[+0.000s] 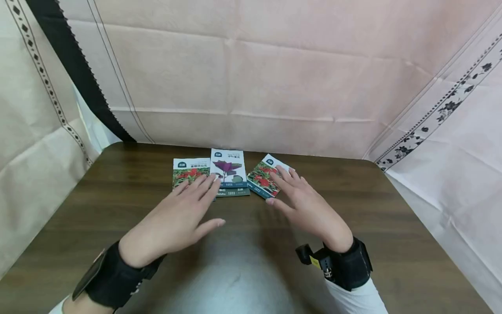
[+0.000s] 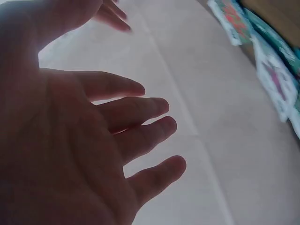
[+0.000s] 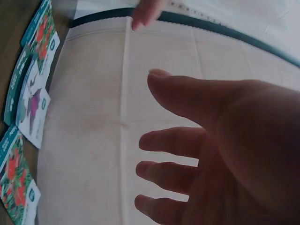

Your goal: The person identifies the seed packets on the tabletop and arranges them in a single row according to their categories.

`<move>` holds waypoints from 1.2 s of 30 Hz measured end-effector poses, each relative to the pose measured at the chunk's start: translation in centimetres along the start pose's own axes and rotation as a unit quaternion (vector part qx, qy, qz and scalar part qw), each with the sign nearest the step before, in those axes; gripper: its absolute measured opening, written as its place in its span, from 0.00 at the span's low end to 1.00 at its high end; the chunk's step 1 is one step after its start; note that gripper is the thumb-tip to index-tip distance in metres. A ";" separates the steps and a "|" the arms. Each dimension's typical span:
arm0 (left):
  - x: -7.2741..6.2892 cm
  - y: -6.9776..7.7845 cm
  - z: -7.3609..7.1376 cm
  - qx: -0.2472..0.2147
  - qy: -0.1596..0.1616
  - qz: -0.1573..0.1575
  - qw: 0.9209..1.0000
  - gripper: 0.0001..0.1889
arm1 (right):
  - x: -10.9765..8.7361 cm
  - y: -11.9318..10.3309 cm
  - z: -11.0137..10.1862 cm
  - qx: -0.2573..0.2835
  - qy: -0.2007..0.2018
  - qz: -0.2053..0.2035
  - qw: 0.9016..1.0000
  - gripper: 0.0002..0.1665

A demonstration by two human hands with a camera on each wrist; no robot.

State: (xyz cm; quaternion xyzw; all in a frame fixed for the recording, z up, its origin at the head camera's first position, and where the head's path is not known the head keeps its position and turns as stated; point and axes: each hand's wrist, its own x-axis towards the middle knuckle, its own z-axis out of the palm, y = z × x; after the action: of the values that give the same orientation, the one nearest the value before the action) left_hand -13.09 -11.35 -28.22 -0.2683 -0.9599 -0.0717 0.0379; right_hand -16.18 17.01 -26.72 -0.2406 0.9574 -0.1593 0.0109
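Observation:
Several flat seed packets lie together on the brown table. A red-flower packet (image 1: 192, 168) is at the left. Beside it, a packet with a purple plant (image 1: 228, 168) overlaps another packet, whose green lower edge (image 1: 235, 192) shows. To the right, a second red-flower packet (image 1: 263, 176) lies at a slant. My left hand (image 1: 184, 213) is palm down with fingers stretched, covering part of the left packet in the head view. Over the slanted packet reaches my right hand (image 1: 303, 203), fingers spread. Both wrist views show bare palms, the left (image 2: 70, 140) and right (image 3: 243, 136), holding nothing.
The dark wooden table (image 1: 243, 261) has rounded far corners. Behind it hangs a pale creased cloth (image 1: 251, 78), with a black strip (image 1: 74, 65) at the left and a floral border (image 1: 443, 109) at the right. Black straps (image 1: 117, 274) circle both wrists.

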 end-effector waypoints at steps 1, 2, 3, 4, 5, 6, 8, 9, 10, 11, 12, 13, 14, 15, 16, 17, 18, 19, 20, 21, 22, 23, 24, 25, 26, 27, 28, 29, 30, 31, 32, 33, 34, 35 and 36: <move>0.2 -0.6 0.1 -0.006 -0.003 -0.004 1.000 0.42 | 0.3 0.4 0.0 0.006 -0.002 0.004 1.000 0.41; 0.3 -1.2 0.3 -0.012 -0.006 -0.009 1.000 0.42 | 0.6 0.7 0.1 0.012 -0.004 0.008 1.000 0.40; 0.5 -1.8 0.5 -0.017 -0.008 -0.013 1.000 0.41 | 0.9 1.1 0.1 0.020 -0.006 0.014 1.000 0.40; 0.6 -2.5 0.7 -0.021 -0.010 -0.018 1.000 0.41 | 1.3 1.5 0.2 0.026 -0.006 0.021 0.999 0.40; 0.7 -3.1 0.9 -0.024 -0.011 -0.022 0.999 0.40 | 1.7 1.9 0.4 0.033 -0.007 0.028 0.999 0.40; 0.7 -3.6 1.1 -0.026 -0.012 -0.025 0.999 0.40 | 2.2 2.3 0.6 0.040 -0.009 0.035 0.999 0.39; 0.8 -4.4 1.4 -0.031 -0.015 -0.031 0.999 0.39 | 3.1 3.1 1.1 0.054 -0.017 0.049 0.997 0.39; 0.8 -4.7 1.6 -0.034 -0.017 -0.035 0.999 0.39 | 3.6 3.5 1.5 0.059 -0.022 0.056 0.996 0.39; 0.7 -5.0 1.7 -0.036 -0.020 -0.037 0.998 0.38 | 4.0 3.9 1.9 0.061 -0.030 0.061 0.996 0.39; 0.7 -5.2 1.9 -0.040 -0.022 -0.040 0.998 0.38 | 4.4 4.2 2.3 0.065 -0.038 0.067 0.995 0.39; 0.7 -5.3 2.0 -0.044 -0.025 -0.044 0.998 0.38 | 4.8 4.5 2.7 0.067 -0.047 0.071 0.994 0.39; 0.7 -5.4 2.2 -0.048 -0.026 -0.047 0.997 0.38 | 5.1 4.6 3.1 0.069 -0.052 0.076 0.993 0.39; 0.6 -5.4 2.3 -0.050 -0.026 -0.048 0.997 0.38 | 5.5 4.8 3.5 0.068 -0.056 0.078 0.993 0.39; 0.6 -5.4 2.4 -0.049 -0.025 -0.049 0.997 0.38 | 5.8 5.0 3.8 0.068 -0.058 0.078 0.993 0.39; 0.6 -5.4 2.5 -0.050 -0.025 -0.049 0.997 0.38 | 6.1 5.1 4.1 0.068 -0.058 0.079 0.993 0.38; 0.6 -5.4 2.5 -0.051 -0.024 -0.050 0.997 0.38 | 6.5 5.2 4.4 0.070 -0.057 0.081 0.993 0.38; 0.6 -5.4 2.6 -0.051 -0.023 -0.050 0.997 0.38 | 6.8 5.2 4.7 0.070 -0.055 0.081 0.993 0.38; 0.5 -5.3 2.7 -0.051 -0.023 -0.049 0.997 0.38 | 7.1 5.3 5.0 0.071 -0.053 0.082 0.993 0.38; 0.5 -5.3 2.7 -0.050 -0.024 -0.047 0.997 0.37 | 7.5 5.5 5.4 0.071 -0.051 0.082 0.993 0.37; 0.5 -5.2 2.8 -0.052 -0.026 -0.048 0.997 0.37 | 7.8 5.6 5.7 0.072 -0.051 0.081 0.993 0.36; 0.5 -5.1 2.9 -0.054 -0.028 -0.048 0.997 0.37 | 8.2 5.7 6.1 0.073 -0.052 0.083 0.993 0.36; 0.6 -5.0 3.0 -0.056 -0.029 -0.047 0.997 0.37 | 8.5 5.9 6.4 0.076 -0.055 0.083 0.992 0.36; 0.6 -5.0 3.0 -0.057 -0.031 -0.046 0.997 0.37 | 8.7 6.0 6.7 0.076 -0.057 0.083 0.992 0.36; 0.6 -4.9 3.1 -0.057 -0.031 -0.045 0.997 0.37 | 9.0 6.2 6.9 0.078 -0.059 0.081 0.992 0.35; 0.7 -4.9 3.2 -0.057 -0.031 -0.044 0.997 0.37 | 9.3 6.3 7.1 0.079 -0.061 0.080 0.992 0.35; 0.7 -4.8 3.2 -0.058 -0.032 -0.045 0.997 0.37 | 9.5 6.4 7.2 0.079 -0.063 0.080 0.992 0.35; 0.8 -4.8 3.2 -0.058 -0.031 -0.045 0.997 0.37 | 9.7 6.5 7.3 0.079 -0.064 0.082 0.991 0.36; 0.9 -4.7 3.2 -0.058 -0.032 -0.045 0.997 0.36 | 10.0 6.7 7.4 0.075 -0.065 0.083 0.992 0.36; 1.0 -4.7 3.2 -0.058 -0.033 -0.045 0.997 0.37 | 10.2 6.8 7.4 0.069 -0.066 0.085 0.992 0.36; 1.0 -4.6 3.1 -0.058 -0.034 -0.044 0.997 0.37 | 10.4 6.9 7.4 0.065 -0.068 0.088 0.992 0.36; 1.1 -4.6 3.1 -0.059 -0.037 -0.045 0.997 0.36 | 10.6 7.0 7.3 0.062 -0.071 0.092 0.991 0.36; 1.1 -4.5 3.0 -0.060 -0.040 -0.046 0.996 0.36 | 10.7 7.0 7.2 0.059 -0.072 0.096 0.991 0.37; 1.1 -4.4 2.9 -0.061 -0.042 -0.045 0.996 0.36 | 10.9 7.1 7.2 0.056 -0.074 0.099 0.991 0.37; 1.2 -4.4 2.8 -0.061 -0.044 -0.045 0.996 0.36 | 11.0 7.2 7.1 0.051 -0.074 0.102 0.991 0.37; 1.2 -4.3 2.8 -0.061 -0.045 -0.046 0.996 0.36 | 11.2 7.3 7.1 0.051 -0.074 0.107 0.990 0.38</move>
State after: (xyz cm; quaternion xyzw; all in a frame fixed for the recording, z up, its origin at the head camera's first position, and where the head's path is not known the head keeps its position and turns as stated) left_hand -16.43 -13.96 -31.33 -0.2288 -0.9658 -0.1193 -0.0255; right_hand -28.71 15.76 -35.11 -0.1472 0.9648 -0.1876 0.1105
